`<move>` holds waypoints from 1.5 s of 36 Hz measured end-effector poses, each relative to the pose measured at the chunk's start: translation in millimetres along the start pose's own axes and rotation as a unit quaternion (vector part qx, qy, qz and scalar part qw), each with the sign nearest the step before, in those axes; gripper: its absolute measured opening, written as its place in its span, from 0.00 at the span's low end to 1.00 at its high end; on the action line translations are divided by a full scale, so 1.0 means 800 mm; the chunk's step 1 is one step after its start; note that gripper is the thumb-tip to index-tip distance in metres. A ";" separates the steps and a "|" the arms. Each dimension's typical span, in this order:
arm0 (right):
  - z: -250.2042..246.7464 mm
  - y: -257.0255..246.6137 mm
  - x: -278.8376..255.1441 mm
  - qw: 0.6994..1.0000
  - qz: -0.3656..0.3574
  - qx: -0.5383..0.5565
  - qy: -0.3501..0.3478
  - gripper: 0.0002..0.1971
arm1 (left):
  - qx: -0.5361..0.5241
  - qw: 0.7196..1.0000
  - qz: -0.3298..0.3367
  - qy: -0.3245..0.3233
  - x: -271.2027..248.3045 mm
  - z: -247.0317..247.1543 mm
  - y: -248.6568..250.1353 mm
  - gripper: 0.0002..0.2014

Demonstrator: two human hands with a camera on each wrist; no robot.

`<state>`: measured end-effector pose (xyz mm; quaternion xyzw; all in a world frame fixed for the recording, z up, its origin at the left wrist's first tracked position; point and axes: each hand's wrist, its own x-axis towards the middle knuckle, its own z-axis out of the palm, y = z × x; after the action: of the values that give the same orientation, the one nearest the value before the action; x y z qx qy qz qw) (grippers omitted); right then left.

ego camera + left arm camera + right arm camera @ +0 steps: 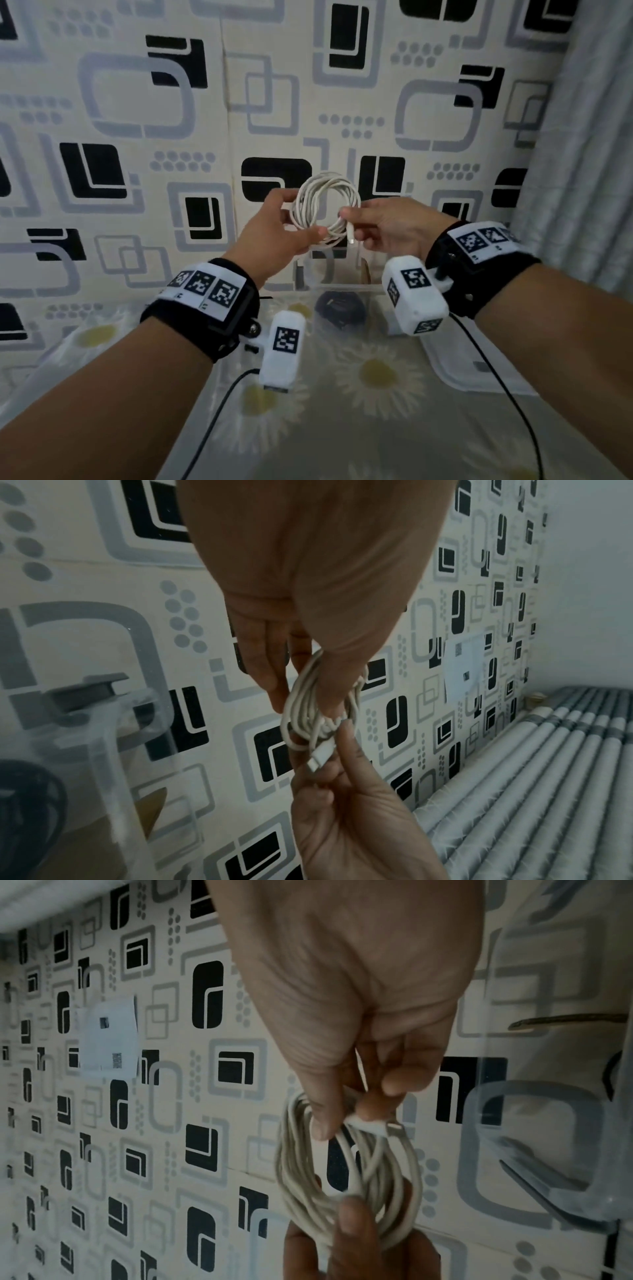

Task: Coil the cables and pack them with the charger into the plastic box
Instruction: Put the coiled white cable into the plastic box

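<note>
Two hands meet: left hand (274,233) grips one coiled white cable (325,205), right hand (387,222) pinches its plug (351,233).

We seem to be in a home, most likely a bedroom. The wall (137,113) right in front of us wears cream wallpaper printed with black and grey rounded squares, a surface (376,394) below carries a daisy-print cover, and a ribbed grey-and-white mattress (534,785) lies against the wall nearby.
</note>
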<state>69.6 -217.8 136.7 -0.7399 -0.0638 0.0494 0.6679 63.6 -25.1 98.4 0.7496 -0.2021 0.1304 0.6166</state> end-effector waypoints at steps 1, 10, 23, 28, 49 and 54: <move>-0.002 0.000 0.004 1.000 -0.007 0.007 0.011 0.06 | 0.004 1.000 0.001 0.003 0.006 0.004 0.000 0.29; -0.018 0.005 0.040 0.996 -0.027 -0.007 0.085 0.05 | -0.002 1.000 -0.021 0.007 0.035 0.031 -0.018 0.33; -0.041 0.032 0.079 0.973 -0.028 -0.163 0.158 0.09 | 0.089 0.985 -0.142 0.049 0.075 0.022 -0.061 0.20; -0.039 0.044 0.091 0.957 0.018 -0.253 0.141 0.10 | 0.181 0.967 -0.181 -0.010 0.084 0.029 -0.092 0.17; 0.003 0.070 0.125 0.790 0.128 -0.598 -0.041 0.15 | 0.160 0.971 -0.173 -0.042 0.083 0.053 -0.144 0.21; 0.005 0.081 0.137 0.780 0.117 -0.613 -0.050 0.14 | 0.160 0.973 -0.162 -0.034 0.084 0.054 -0.148 0.22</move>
<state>178.8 -202.9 73.4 -0.9913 -0.0275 0.1146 0.0584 176.0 -57.9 16.1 0.8652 -0.0754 0.0334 0.4946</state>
